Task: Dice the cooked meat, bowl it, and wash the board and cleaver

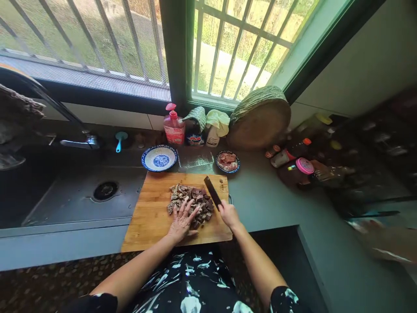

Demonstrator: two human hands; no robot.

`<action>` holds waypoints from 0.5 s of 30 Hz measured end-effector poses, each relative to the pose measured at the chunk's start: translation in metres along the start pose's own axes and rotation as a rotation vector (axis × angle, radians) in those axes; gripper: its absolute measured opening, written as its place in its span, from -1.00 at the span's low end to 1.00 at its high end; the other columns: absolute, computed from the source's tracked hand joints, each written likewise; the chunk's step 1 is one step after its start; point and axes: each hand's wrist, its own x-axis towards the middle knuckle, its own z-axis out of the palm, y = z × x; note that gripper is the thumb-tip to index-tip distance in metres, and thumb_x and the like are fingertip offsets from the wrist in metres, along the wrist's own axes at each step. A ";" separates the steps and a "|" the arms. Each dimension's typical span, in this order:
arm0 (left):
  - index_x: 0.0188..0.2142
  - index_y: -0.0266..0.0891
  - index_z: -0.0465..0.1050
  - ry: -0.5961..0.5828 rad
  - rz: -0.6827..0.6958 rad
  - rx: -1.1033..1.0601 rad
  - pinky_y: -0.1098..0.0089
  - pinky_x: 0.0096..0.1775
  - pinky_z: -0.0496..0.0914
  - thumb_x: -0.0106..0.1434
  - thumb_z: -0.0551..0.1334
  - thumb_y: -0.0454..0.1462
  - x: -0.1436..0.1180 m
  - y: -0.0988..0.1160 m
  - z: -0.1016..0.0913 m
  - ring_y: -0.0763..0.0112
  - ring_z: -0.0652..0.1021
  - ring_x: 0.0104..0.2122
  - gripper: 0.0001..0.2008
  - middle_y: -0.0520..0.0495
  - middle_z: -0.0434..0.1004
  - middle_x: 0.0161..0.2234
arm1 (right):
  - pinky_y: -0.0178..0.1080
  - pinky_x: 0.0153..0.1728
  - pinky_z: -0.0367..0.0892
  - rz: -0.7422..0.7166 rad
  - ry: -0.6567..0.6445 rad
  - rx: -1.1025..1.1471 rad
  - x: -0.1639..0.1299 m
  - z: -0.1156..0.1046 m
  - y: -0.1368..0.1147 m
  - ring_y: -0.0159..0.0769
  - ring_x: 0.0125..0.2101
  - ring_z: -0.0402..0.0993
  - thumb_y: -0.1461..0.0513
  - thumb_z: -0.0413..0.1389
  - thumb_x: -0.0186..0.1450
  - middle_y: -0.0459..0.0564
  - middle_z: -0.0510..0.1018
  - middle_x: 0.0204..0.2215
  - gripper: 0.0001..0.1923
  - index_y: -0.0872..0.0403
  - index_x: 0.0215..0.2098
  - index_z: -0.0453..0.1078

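Observation:
A wooden cutting board (150,217) lies on the counter in front of me. Chopped dark brown chunks (202,202), which look like cooked meat, are heaped on its middle. My left hand (182,221) rests on the near left side of the heap, fingers spread. In my right hand (228,214) is the handle of a cleaver (213,191). Its dark blade points away from me, along the right side of the heap. A small patterned bowl (228,161) with raw-looking meat stands beyond the board's right corner, and a blue-rimmed plate (146,161) beyond the left one.
To the left is a sink (74,195) with a faucet (87,141). Along the window stand a pink pump bottle (175,130), a cloth-topped bottle (213,137) and a round wooden block (260,124). Bottles and a pink-lidded jar (304,166) crowd the right.

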 end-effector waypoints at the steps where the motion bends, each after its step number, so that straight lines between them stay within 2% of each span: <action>1: 0.18 -0.11 0.13 0.020 0.010 -0.015 -0.15 0.11 -0.34 -0.16 0.33 0.09 -0.001 0.000 -0.003 -0.10 -0.09 0.22 -0.08 -0.28 -0.03 0.23 | -0.41 -0.51 0.11 0.009 0.014 0.043 0.006 -0.005 0.011 -0.37 -0.49 0.43 0.18 -0.11 0.33 -0.06 0.51 -0.49 -0.78 0.06 -0.25 0.34; 4: 0.18 -0.18 0.12 0.116 0.010 -0.083 -0.09 0.14 -0.16 -0.01 0.29 0.00 -0.004 -0.004 -0.015 -0.03 0.01 0.20 -0.21 -0.28 0.03 0.21 | -0.41 -0.50 0.13 0.007 0.040 0.093 0.020 -0.015 0.033 -0.39 -0.50 0.41 0.18 -0.13 0.32 -0.09 0.50 -0.50 -0.76 0.05 -0.25 0.36; 6: 0.17 -0.22 0.12 0.192 0.004 -0.157 0.02 0.13 0.00 0.11 0.22 -0.07 -0.004 -0.013 -0.025 0.07 0.14 0.15 -0.34 -0.27 0.15 0.15 | -0.40 -0.48 0.15 -0.001 0.061 0.015 0.024 -0.017 0.036 -0.37 -0.47 0.43 0.19 -0.12 0.31 -0.08 0.51 -0.47 -0.77 0.03 -0.21 0.36; 8: 0.10 -0.25 0.21 0.274 -0.030 -0.224 0.13 0.09 0.14 0.19 0.15 -0.11 -0.006 -0.027 -0.035 0.15 0.27 0.07 -0.49 -0.24 0.31 0.05 | -0.37 -0.45 0.17 0.007 0.090 -0.124 0.028 -0.017 0.034 -0.32 -0.44 0.44 0.21 -0.09 0.29 -0.05 0.51 -0.42 -0.77 0.00 -0.15 0.34; 11: -0.08 -0.27 0.36 0.370 -0.166 -0.259 0.18 0.00 0.26 0.23 0.08 -0.12 -0.016 -0.053 -0.047 0.20 0.40 -0.08 -0.65 -0.20 0.45 -0.13 | -0.33 -0.44 0.20 0.023 0.107 -0.296 0.036 -0.013 0.026 -0.26 -0.42 0.45 0.21 -0.03 0.26 0.01 0.48 -0.37 -0.76 -0.01 -0.10 0.30; 15: -0.19 -0.26 0.40 0.434 -0.414 -0.249 0.22 -0.05 0.31 0.21 0.04 -0.04 -0.043 -0.081 -0.065 0.20 0.46 -0.16 -0.63 -0.18 0.50 -0.22 | -0.30 -0.40 0.23 0.000 0.120 -0.374 0.051 -0.008 0.020 -0.25 -0.36 0.45 0.16 0.03 0.25 0.03 0.43 -0.32 -0.76 0.02 -0.12 0.28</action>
